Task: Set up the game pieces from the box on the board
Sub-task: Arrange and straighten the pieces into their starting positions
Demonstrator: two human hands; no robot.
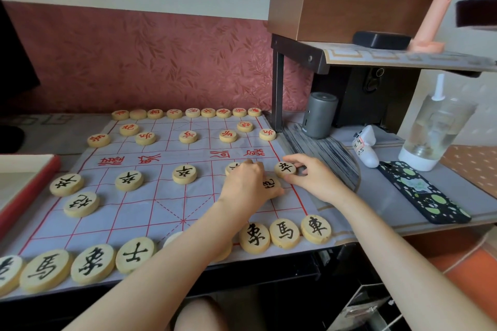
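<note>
Right fingers (293,161) and thumb pinch the rim of a black soldier piece (285,168) at the right edge of the board (134,212); the remaining digits of the right hand (312,179) curl loosely behind it.

Left fingers (248,162) are bent down, close together, over a half-hidden piece (231,168); whether they grip it or only rest on it cannot be determined. The thumb of the left hand (244,188) lies along the near side of a cannon piece (271,183), which sits between the two hands, just nearer than the pinched piece.

Left of the left fingers, three further soldiers (184,174) stand in the same line; a second cannon (81,204) lies nearer, towards the far left.

Nearer than both sets of fingers, the black back row (284,232) runs along the board's near edge; the left forearm crosses over it.

Beyond the fingers, the red pieces (188,136) stand on the far half.

Well left of the fingers, a red-edged box (35,188) sits beside the board.

Right of the right fingers lie a patterned phone (422,191) and, beyond it, a clear spray bottle (435,129).
</note>
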